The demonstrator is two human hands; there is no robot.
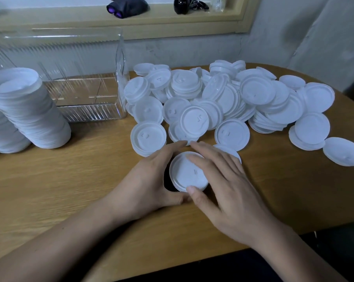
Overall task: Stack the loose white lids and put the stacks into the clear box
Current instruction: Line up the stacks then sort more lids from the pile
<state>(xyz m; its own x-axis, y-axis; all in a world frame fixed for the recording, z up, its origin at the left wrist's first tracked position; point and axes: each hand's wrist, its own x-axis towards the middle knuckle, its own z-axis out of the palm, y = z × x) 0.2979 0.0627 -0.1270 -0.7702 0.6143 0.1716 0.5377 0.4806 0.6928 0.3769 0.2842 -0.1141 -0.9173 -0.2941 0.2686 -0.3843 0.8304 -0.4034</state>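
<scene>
A short stack of white lids (187, 174) sits between my hands near the table's front middle. My left hand (147, 180) cups its left side, fingers curved round the rim and thumb at the near edge. My right hand (227, 186) lies over its right side, fingers spread across the top and thumb at the near rim. Behind them spreads a big heap of loose white lids (223, 98). The clear box (80, 78) stands at the back left, nothing in it that I can see.
Two tall leaning stacks of lids (27, 110) stand at the far left on the wooden table (70, 190). A window ledge behind holds a dark bundle (127, 6) and a black object (181, 5). The table's rounded edge runs along the right and front.
</scene>
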